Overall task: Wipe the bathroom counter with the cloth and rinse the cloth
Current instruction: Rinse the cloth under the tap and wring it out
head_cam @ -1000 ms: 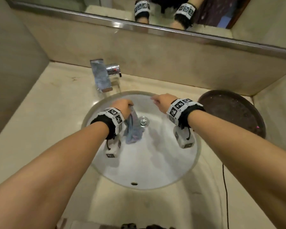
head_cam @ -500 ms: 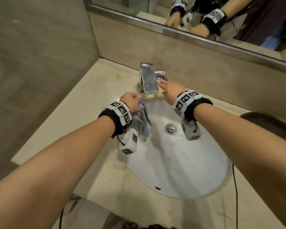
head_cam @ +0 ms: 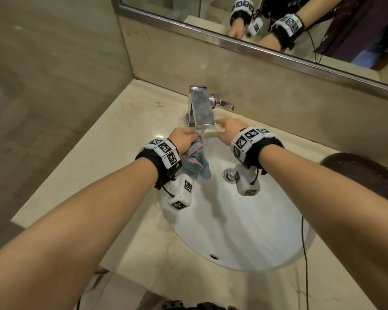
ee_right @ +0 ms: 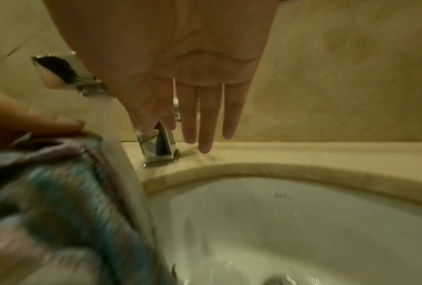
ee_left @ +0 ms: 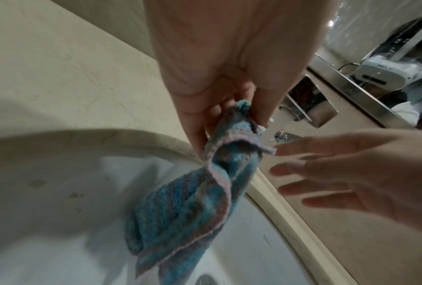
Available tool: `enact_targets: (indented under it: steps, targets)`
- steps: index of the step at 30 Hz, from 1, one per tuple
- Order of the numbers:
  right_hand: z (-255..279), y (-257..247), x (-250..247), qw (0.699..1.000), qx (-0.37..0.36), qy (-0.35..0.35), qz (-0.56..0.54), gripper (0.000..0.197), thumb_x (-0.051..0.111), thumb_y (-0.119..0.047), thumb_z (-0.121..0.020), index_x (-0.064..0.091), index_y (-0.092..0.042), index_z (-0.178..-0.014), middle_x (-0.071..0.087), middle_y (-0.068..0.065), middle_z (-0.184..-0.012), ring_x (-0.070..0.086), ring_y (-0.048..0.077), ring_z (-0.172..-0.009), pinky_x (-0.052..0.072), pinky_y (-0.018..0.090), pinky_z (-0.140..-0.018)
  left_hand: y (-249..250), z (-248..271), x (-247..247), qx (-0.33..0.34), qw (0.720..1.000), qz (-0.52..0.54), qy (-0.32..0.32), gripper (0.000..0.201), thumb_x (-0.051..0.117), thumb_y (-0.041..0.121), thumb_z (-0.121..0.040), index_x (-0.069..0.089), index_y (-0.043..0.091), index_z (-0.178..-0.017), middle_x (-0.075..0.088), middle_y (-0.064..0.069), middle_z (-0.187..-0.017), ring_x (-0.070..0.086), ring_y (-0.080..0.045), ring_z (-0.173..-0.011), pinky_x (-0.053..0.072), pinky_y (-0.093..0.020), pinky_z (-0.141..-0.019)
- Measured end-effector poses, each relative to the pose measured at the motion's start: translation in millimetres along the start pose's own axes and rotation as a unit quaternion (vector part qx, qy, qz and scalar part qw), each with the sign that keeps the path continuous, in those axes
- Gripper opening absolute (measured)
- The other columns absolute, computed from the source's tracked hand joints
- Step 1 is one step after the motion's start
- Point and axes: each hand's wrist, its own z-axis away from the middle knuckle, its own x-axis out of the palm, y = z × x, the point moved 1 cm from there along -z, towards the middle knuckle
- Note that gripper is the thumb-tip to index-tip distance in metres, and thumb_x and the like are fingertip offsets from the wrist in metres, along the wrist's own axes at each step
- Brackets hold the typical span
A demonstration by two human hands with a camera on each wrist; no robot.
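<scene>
Head view: tap (head_cam: 203,108) runs, left hand (head_cam: 182,140) pinches cloth (head_cam: 196,161) at the stream over the sink (head_cam: 244,242), right hand (head_cam: 231,128) slack and empty beside it; rinse apparently begun, bench (head_cam: 121,142) wiping cannot be verified.

Your cloth (ee_right: 58,202) smears into blur in the right wrist view, and the frame's left and bottom edges cut it off. In the head view your left hand (head_cam: 182,140) covers the cloth's upper end (the fingertips are out of sight). The right edge crops the dark round tray (head_cam: 356,173).
</scene>
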Motion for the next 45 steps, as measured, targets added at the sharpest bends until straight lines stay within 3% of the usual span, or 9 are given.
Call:
enact_targets:
  steps: [8, 16, 19, 21, 28, 34, 39, 43, 45]
  targets:
    - [3, 0, 65, 0.973, -0.002, -0.049, -0.227, 0.045, 0.062, -0.017, -0.087, 0.051, -0.011, -0.131, 0.059, 0.008, -0.130, 0.054, 0.023, -0.122, 0.041, 0.029, -0.101, 0, -5, 6, -0.019, 0.997, 0.056, -0.045, 0.026, 0.051, 0.013, -0.093, 0.061, 0.001, -0.114, 0.063, -0.023, -0.113, 0.061, -0.033, -0.104, 0.046, -0.048, -0.101]
    - [-16, 11, 68, 0.911, 0.069, -0.027, -0.406, 0.013, 0.061, -0.016, -0.084, 0.064, -0.004, -0.085, 0.064, 0.011, -0.082, 0.056, 0.018, -0.078, 0.046, 0.021, -0.068, -10, -10, -6, -0.012, 0.995, 0.017, -0.096, 0.045, 0.073, 0.016, -0.077, 0.054, 0.023, -0.117, 0.058, -0.012, -0.118, 0.064, -0.032, -0.102, 0.056, -0.046, -0.086]
    - [-22, 16, 66, 0.911, 0.086, 0.005, -0.404, 0.029, 0.047, -0.013, -0.095, 0.051, -0.017, -0.067, 0.050, 0.000, -0.066, 0.044, 0.009, -0.060, 0.035, 0.020, -0.058, -14, -9, -7, 0.007, 0.993, -0.074, -0.096, 0.061, 0.075, 0.013, -0.074, 0.049, 0.018, -0.128, 0.057, -0.005, -0.112, 0.061, -0.025, -0.098, 0.053, -0.027, -0.064]
    - [-25, 22, 66, 0.910, 0.094, 0.019, -0.404, 0.033, 0.048, -0.017, -0.096, 0.044, -0.022, -0.064, 0.045, -0.002, -0.064, 0.041, 0.009, -0.059, 0.032, 0.022, -0.057, -18, -11, -7, 0.028, 0.988, -0.132, -0.077, 0.060, 0.074, 0.007, -0.074, 0.050, 0.012, -0.129, 0.059, -0.010, -0.116, 0.060, -0.026, -0.102, 0.045, -0.022, -0.069]
    - [-19, 34, 60, 0.969, 0.052, -0.016, -0.240, 0.025, 0.071, -0.014, -0.081, 0.046, -0.019, -0.080, 0.049, -0.003, -0.076, 0.046, 0.016, -0.082, 0.035, 0.022, -0.062, -22, -17, -10, 0.018, 0.974, -0.195, -0.116, 0.055, 0.068, -0.003, -0.076, 0.049, 0.009, -0.126, 0.050, -0.007, -0.110, 0.054, -0.012, -0.069, 0.049, -0.014, -0.039]
    - [-21, 44, 62, 0.967, 0.108, 0.029, -0.231, 0.032, 0.059, -0.030, -0.090, 0.043, -0.015, -0.065, 0.040, -0.003, -0.060, 0.043, 0.017, -0.065, 0.029, 0.022, -0.050, -25, -24, -10, 0.003, 0.992, -0.105, -0.068, 0.029, 0.063, 0.023, -0.087, 0.066, 0.003, -0.108, 0.064, -0.010, -0.089, 0.060, -0.021, -0.074, 0.051, -0.025, -0.060]
    - [-18, 45, 67, 0.980, 0.116, -0.006, -0.164, 0.045, 0.047, -0.039, -0.094, 0.042, -0.017, -0.056, 0.048, 0.005, -0.062, 0.048, 0.023, -0.066, 0.034, 0.026, -0.062, -20, -23, -5, 0.019, 0.998, -0.067, -0.010, 0.035, 0.040, 0.032, -0.099, 0.064, 0.007, -0.096, 0.059, -0.013, -0.089, 0.054, -0.021, -0.082, 0.043, -0.025, -0.062]
    - [-16, 53, 72, 0.986, 0.123, -0.066, -0.089, 0.033, 0.052, -0.035, -0.087, 0.051, -0.015, -0.060, 0.056, 0.009, -0.070, 0.053, 0.028, -0.070, 0.038, 0.028, -0.061, -14, -20, 2, -0.027, 0.999, 0.019, -0.033, 0.051, 0.032, 0.046, -0.097, 0.059, 0.005, -0.114, 0.065, -0.024, -0.107, 0.065, -0.040, -0.095, 0.054, -0.050, -0.086]
    - [-13, 56, 72, 0.986, 0.133, -0.079, -0.065, 0.033, 0.054, -0.033, -0.084, 0.049, -0.015, -0.057, 0.056, 0.009, -0.067, 0.054, 0.027, -0.067, 0.039, 0.027, -0.060, -14, -19, 5, -0.040, 0.998, 0.032, -0.041, 0.052, 0.032, 0.050, -0.096, 0.061, 0.008, -0.106, 0.066, -0.022, -0.101, 0.065, -0.036, -0.090, 0.054, -0.047, -0.086]
